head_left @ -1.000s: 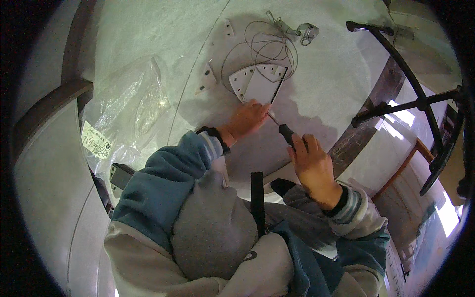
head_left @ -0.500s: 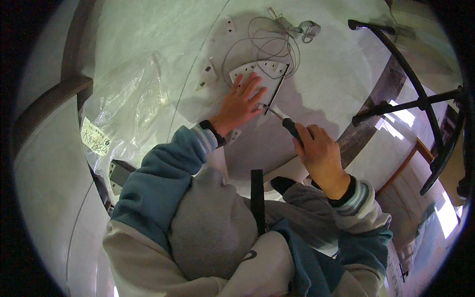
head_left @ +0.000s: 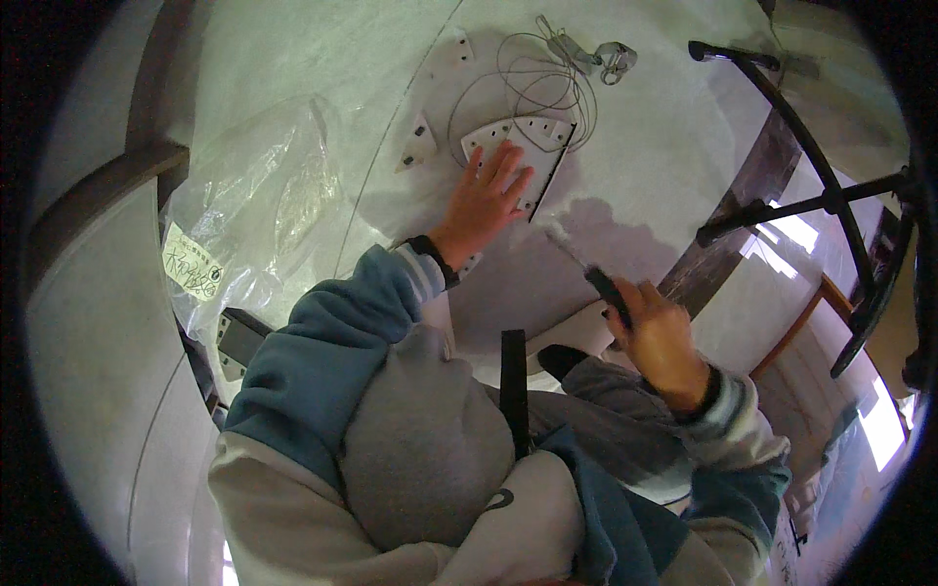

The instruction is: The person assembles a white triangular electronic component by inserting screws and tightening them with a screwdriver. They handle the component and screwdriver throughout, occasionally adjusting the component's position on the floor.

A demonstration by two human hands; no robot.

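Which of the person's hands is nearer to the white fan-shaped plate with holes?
The left. The left hand is spread over the lower left part of the white plate; the right hand is off it, to the lower right, gripping a black-handled tool.

Clear bag [head_left: 278, 181] and black frame [head_left: 832, 203] flanked the pale floor [head_left: 674, 137].
Bag lay crumpled, yellowish label [head_left: 192, 262] at its lower left; brown trim [head_left: 112, 184] curved left of it. Dark strip [head_left: 764, 161] ran past the frame; wood-edged panel [head_left: 806, 391] sat lower right.

screwdriver shaft [head_left: 576, 253] blurred, white plate [head_left: 544, 161] partly hidden under left-hand fingers [head_left: 504, 174]
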